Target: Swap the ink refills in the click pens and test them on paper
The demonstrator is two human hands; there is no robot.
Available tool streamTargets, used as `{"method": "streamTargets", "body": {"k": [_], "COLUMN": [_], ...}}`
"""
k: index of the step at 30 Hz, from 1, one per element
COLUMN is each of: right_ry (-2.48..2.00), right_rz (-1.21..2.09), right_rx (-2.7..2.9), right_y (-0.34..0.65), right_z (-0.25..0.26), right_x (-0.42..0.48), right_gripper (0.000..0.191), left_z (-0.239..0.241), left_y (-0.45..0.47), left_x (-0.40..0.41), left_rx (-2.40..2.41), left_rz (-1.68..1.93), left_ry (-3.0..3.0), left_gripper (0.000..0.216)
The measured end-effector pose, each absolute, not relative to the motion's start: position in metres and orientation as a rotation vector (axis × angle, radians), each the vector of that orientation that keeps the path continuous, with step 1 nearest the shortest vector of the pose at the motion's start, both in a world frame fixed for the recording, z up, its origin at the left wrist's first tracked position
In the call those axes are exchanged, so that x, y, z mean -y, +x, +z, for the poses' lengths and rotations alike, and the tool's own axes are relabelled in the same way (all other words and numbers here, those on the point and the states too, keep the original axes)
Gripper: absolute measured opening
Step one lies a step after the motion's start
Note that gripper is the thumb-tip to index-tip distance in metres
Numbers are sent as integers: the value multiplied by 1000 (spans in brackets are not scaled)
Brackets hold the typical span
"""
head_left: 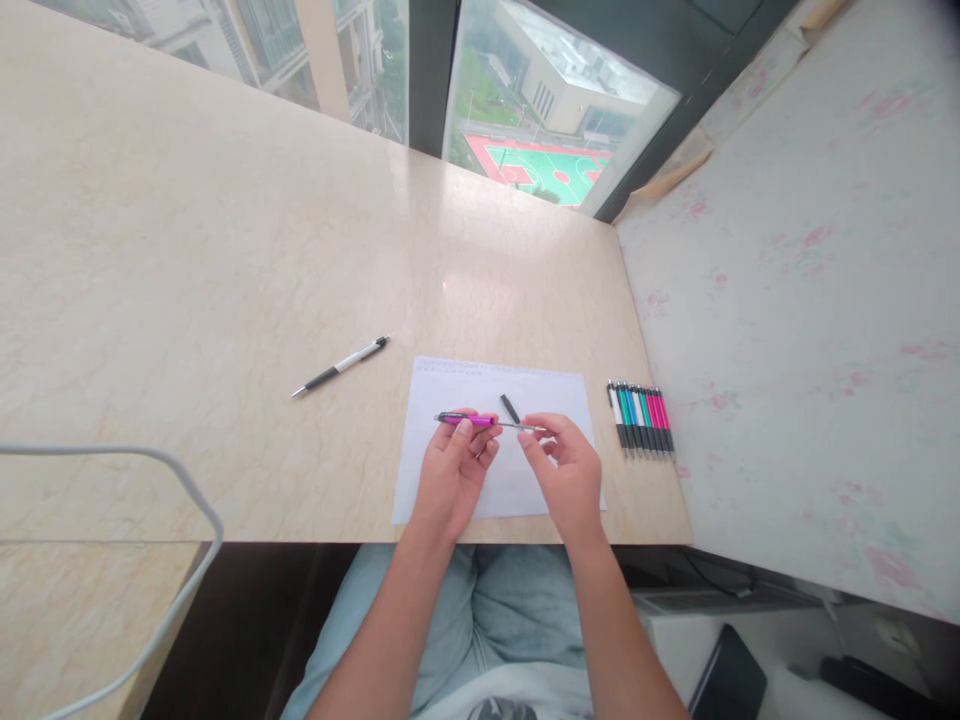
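Note:
My left hand (454,468) is closed around a magenta pen barrel (480,420) with a black clip end pointing left. From the barrel's right end sticks out a thin ink refill (511,426). The fingertips of my right hand (564,462) pinch the refill near its tip. Behind the refill, a black grip piece (510,408) lies on a white sheet of paper (442,500). Small writing runs along the paper's top edge. Both hands are just above the sheet.
On the left lies a white and black pen (341,367). A row of several coloured pens (641,420) stands to the right, beside the patterned wall (787,350). A grey cable (180,470) loops over the left front edge of the marbled tabletop (225,250). A window (540,110) is behind.

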State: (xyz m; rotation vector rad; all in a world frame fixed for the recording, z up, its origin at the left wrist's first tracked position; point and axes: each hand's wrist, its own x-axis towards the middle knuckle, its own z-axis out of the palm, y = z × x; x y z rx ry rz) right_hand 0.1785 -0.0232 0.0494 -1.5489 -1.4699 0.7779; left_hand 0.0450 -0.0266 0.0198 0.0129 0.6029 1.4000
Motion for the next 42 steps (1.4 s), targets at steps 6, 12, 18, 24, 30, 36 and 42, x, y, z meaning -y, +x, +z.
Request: {"method": "streamTargets", "body": {"k": [6,12,18,24,30,36,42], "right_ry": [-1783,-1722,-1566,-1387,-1446,-1468,-1515], "right_rz": [301,622,1005,980,891,863,811], "right_rx": [1807,1531,1043,922,996,1057,1086], "right_y": [183,188,216,237,234,226,224], "right_z": [16,20,47,79,84,77,79], "right_x": [8,12,23,29,35,34,32], "right_gripper": [21,18,21,16,17,17,20], "left_z": [20,22,21,20,21,20,20], "left_y": [45,45,46,46,47,47,47], "left_x": [26,26,26,26,26,26,25], "left_rx": [-600,-602,-619,-636,-648,-660,-653], "left_rz": [1391,1383,1377,1376,1371,1365,1364], "left_ry": [-4,-11,-7,15,26,36,30], "left_gripper": [17,17,19,20,18,21,21]}}
